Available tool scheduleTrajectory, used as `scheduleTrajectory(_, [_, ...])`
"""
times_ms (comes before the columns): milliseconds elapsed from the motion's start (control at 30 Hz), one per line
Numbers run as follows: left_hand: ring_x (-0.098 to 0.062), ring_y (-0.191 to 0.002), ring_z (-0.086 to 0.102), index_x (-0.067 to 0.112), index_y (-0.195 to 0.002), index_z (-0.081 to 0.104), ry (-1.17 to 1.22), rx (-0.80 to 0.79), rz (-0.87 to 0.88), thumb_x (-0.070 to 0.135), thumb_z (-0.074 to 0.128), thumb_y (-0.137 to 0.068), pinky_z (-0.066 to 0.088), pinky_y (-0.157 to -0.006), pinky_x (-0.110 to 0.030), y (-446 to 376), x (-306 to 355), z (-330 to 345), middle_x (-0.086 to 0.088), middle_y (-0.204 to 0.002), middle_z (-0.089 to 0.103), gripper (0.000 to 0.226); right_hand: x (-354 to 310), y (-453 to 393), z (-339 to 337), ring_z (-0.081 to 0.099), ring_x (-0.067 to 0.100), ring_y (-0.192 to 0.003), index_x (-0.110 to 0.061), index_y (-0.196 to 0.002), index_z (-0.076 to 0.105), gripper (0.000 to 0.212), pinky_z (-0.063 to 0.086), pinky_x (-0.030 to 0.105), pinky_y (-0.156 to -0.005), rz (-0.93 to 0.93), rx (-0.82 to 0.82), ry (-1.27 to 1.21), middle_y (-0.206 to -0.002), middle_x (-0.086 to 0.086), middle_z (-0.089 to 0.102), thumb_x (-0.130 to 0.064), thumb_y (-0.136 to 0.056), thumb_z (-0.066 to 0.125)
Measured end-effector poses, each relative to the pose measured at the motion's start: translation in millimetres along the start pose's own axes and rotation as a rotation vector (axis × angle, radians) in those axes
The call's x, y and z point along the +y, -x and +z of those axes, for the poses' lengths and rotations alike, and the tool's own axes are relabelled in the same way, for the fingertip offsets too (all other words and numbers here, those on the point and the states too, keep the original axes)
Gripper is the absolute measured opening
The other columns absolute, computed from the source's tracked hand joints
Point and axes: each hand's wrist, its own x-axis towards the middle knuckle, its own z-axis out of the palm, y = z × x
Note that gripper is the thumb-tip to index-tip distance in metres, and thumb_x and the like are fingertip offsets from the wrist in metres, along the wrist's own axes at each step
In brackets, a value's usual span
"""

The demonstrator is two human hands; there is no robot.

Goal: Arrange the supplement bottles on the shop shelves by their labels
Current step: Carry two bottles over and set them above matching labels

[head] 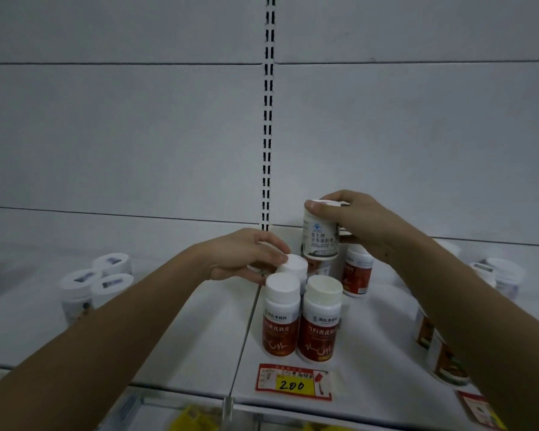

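White-capped bottle [320,231] with pale label, lifted in right hand [360,219]

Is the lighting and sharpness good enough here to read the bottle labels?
Head view: dim, flat, bluish light with no glare; the red-label bottles and price tag at centre are fairly sharp, though small print is unreadable; the white bottles at left blur, and wide-angle distortion bends the frame edges.

My single head view: looks forward and slightly down, close on shelf [175,331], back panel [122,135] filling upper frame.
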Motion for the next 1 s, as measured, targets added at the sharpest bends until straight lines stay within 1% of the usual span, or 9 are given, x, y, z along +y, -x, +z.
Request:
scheduleTrajectory(133, [-0.021, -0.107, 0.067, 0.016, -0.121, 0.062, -0.019, -0.010, 0.011, 0.019, 0.067, -0.091, 0.057, -0.084, -0.030, 5, 1, 1, -0.008, -0.119, 0.068, 0.031, -1, 4, -3, 0.064, 0.017, -0.099, -0.018, -0.117, 0.060, 0.047, 0.054, 0.036, -0.087, -0.004, 0.002, -0.015, -0.110, 0.001, 0.066, -0.044, -0.080, 0.074])
scheduleTrajectory(267, [-0.013, -0.112, 0.064, 0.024, -0.121, 0.061, -0.014, 0.228, 0.247, 0.030, 0.074, -0.084, 0.052, -0.099, -0.037, 17, 18, -1, 0.000, -0.121, 0.068, 0.039, -13, 8, -3, 0.065, 0.016, -0.097, -0.016, -0.117, 0.061, 0.046, 0.053, 0.032, -0.079, -0.062, -0.022, -0.089, -0.109, 0.002, 0.067, -0.041, -0.080, 0.074])
scheduleTrajectory(367, [-0.013, -0.109, 0.066, 0.022, -0.126, 0.058, 0.024, 0.291, 0.356, 0.027, 0.078, -0.081, 0.055, -0.096, -0.037, 36, 38, 1, 0.000, -0.120, 0.067, 0.049, -27, 11, 6, 0.066, 0.016, -0.096, -0.016, -0.115, 0.062, 0.046, 0.055, 0.032, -0.078, -0.100, -0.045, -0.151, -0.107, 0.003, 0.069, -0.042, -0.079, 0.075])
scheduleTrajectory(533, [-0.016, -0.099, 0.070, 0.025, -0.126, 0.053, -0.022, 0.359, 0.370, 0.021, 0.084, -0.073, 0.059, -0.086, -0.036, 64, 38, 8, -0.002, -0.117, 0.066, 0.062, -45, 20, 37, 0.071, 0.020, -0.093, -0.012, -0.115, 0.062, 0.052, 0.059, 0.037, -0.080, -0.122, -0.110, -0.252, -0.102, 0.007, 0.072, -0.044, -0.076, 0.075])
scheduleTrajectory(667, [-0.013, -0.092, 0.070, 0.026, -0.121, 0.055, -0.003, 0.486, 0.394, 0.023, 0.088, -0.068, 0.058, -0.074, -0.022, 87, 23, 0, 0.000, -0.112, 0.067, 0.063, -51, 27, 62, 0.070, 0.018, -0.096, -0.017, -0.117, 0.062, 0.052, 0.058, 0.038, -0.084, -0.159, -0.130, -0.177, -0.107, 0.005, 0.071, -0.049, -0.077, 0.073])
scheduleTrajectory(733, [-0.011, -0.087, 0.070, 0.027, -0.120, 0.056, -0.010, 0.576, 0.406, 0.023, 0.089, -0.066, 0.054, -0.067, -0.018, 101, 16, -6, 0.003, -0.109, 0.068, 0.064, -57, 34, 69, 0.070, 0.014, -0.097, -0.023, -0.124, 0.059, 0.054, 0.058, 0.033, -0.080, -0.217, -0.118, -0.139, -0.110, 0.000, 0.070, -0.048, -0.078, 0.072])
scheduleTrajectory(833, [-0.013, -0.089, 0.070, 0.028, -0.122, 0.055, -0.021, 0.623, 0.410, 0.025, 0.090, -0.064, 0.059, -0.075, -0.025, 120, 3, -13, 0.004, -0.111, 0.067, 0.068, -61, 50, 87, 0.072, 0.013, -0.095, -0.025, -0.130, 0.059, 0.049, 0.060, 0.031, -0.079, -0.329, -0.099, -0.145, -0.110, -0.003, 0.071, -0.032, -0.084, 0.073])
scheduleTrajectory(933, [-0.016, -0.095, 0.069, 0.029, -0.124, 0.053, -0.014, 0.603, 0.392, 0.026, 0.089, -0.065, 0.060, -0.083, -0.035, 139, -15, -20, 0.003, -0.117, 0.065, 0.068, -59, 65, 114, 0.072, 0.013, -0.093, -0.022, -0.121, 0.067, 0.037, 0.061, 0.029, -0.078, -0.393, -0.040, -0.110, -0.110, -0.004, 0.072, -0.025, -0.085, 0.074])
scheduleTrajectory(1000, [-0.012, -0.103, 0.065, 0.032, -0.126, 0.052, -0.055, 0.583, 0.384, 0.032, 0.087, -0.068, 0.058, -0.083, -0.027, 156, -30, -29, 0.007, -0.122, 0.062, 0.068, -60, 74, 136, 0.072, 0.012, -0.091, -0.020, -0.114, 0.071, 0.030, 0.061, 0.025, -0.073, -0.375, -0.007, -0.116, -0.106, -0.005, 0.072, -0.023, -0.084, 0.074])
